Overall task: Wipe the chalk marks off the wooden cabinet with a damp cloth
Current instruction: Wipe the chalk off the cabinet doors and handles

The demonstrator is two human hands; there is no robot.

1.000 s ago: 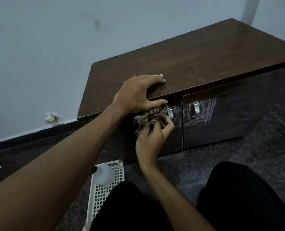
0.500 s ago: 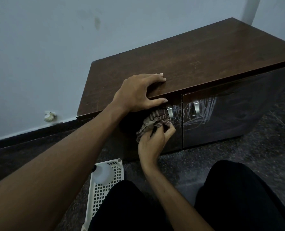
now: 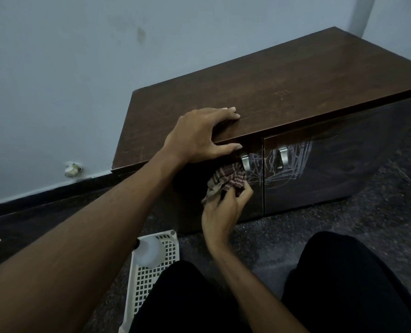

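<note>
I see 1 cabinet [image 3: 295,75] with 2 handles [image 3: 245,163] [image 3: 283,157], my left grip [image 3: 199,135] spread on top, my right grip [image 3: 223,212] pinching 1 cloth [image 3: 226,180] beside the chalk marks [image 3: 295,162].

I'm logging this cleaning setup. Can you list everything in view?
Wooden cabinet: one, dark brown, against the wall.
Doors: two, glossy dark brown, cabinet front.
Handles: two, silver, one per door beside the middle gap.
Chalk marks: one scribbled patch, white, across both doors around the handles.
Cloth: one, brown-and-beige striped, bunched against the left door below its handle.
Basket: one, white, on the floor before the cabinet.
Plastic bottle: one, whitish, in the basket.
Wall fitting: one, off-white, low on the wall left of the cabinet.
Left hand: one, rests on the cabinet's top front edge.
Right hand: one, grips the cloth.
</note>
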